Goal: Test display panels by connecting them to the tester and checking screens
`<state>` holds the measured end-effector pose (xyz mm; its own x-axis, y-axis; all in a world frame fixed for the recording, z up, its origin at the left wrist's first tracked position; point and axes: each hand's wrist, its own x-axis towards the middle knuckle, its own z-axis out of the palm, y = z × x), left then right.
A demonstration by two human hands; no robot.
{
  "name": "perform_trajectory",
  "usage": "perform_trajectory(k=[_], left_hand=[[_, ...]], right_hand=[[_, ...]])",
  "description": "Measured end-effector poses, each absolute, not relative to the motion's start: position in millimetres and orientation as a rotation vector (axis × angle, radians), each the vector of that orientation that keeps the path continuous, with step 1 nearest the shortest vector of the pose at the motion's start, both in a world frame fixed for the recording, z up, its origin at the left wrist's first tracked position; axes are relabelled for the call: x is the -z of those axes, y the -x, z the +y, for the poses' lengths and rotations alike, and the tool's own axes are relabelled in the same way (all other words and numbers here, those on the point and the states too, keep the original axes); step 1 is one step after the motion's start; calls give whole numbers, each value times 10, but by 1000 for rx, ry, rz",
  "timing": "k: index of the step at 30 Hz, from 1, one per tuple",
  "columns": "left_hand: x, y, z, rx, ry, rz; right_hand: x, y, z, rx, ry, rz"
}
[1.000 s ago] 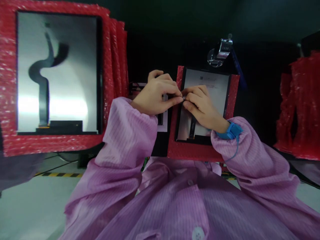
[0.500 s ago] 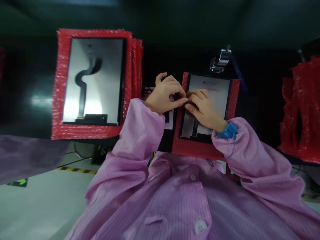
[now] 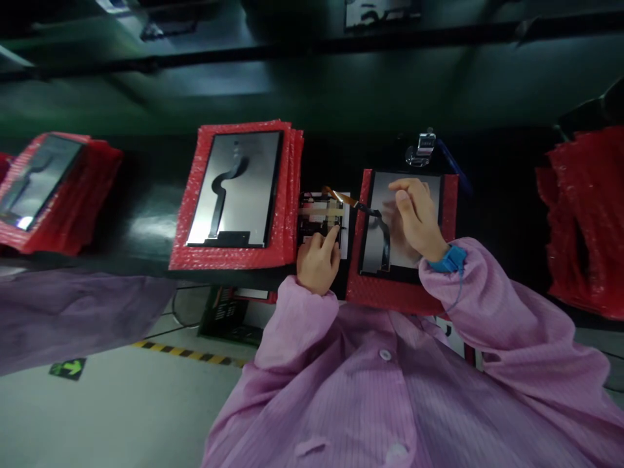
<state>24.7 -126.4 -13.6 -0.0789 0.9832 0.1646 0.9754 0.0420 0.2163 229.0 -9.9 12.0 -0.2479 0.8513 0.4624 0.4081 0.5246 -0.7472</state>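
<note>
My left hand (image 3: 318,265) rests at the near edge of a small circuit board fixture (image 3: 319,216). Its index finger is stretched out, with the tip at the board's right side, and I see nothing held in it. My right hand (image 3: 418,218) is over a display panel (image 3: 377,253), fingers apart with nothing in them. Whether it touches the panel I cannot tell. The panel lies back side up on a red bubble-wrap sheet (image 3: 385,294). From its lower left a dark flex cable (image 3: 385,237) runs up and across to the board, ending in an orange-brown strip (image 3: 338,195).
Left of the board another display panel (image 3: 238,188) lies on stacked red bubble bags (image 3: 287,253). Farther left is a similar stack (image 3: 82,208). A tape dispenser (image 3: 423,148) and a blue pen-like stick (image 3: 453,166) lie behind. Red bags (image 3: 585,221) stand right. A co-worker's sleeve (image 3: 82,318) enters left.
My hands have parted from their meeting at the panel's left edge. The left moved down-left to the board, the right slightly right. The cable now reaches the board. The view has shifted.
</note>
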Motion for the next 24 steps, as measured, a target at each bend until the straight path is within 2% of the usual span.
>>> perform_trajectory(k=[10, 14, 18, 24], left_hand=[[154, -288, -1244, -278, -2311, 2308], [116, -306, -1274, -485, -2270, 2212], [103, -487, -1415, -891, -2238, 1888], [186, -743, -1561, -818, -2329, 1804]], right_hand=[[-317, -2495, -139, -548, 1111, -1835], [-324, -2852, -530, -522, 1384, -1837], [-139, -2998, -1045, -725, 1617, -1736], [-104, -2899, -1269, -1005, 1700, -1401]])
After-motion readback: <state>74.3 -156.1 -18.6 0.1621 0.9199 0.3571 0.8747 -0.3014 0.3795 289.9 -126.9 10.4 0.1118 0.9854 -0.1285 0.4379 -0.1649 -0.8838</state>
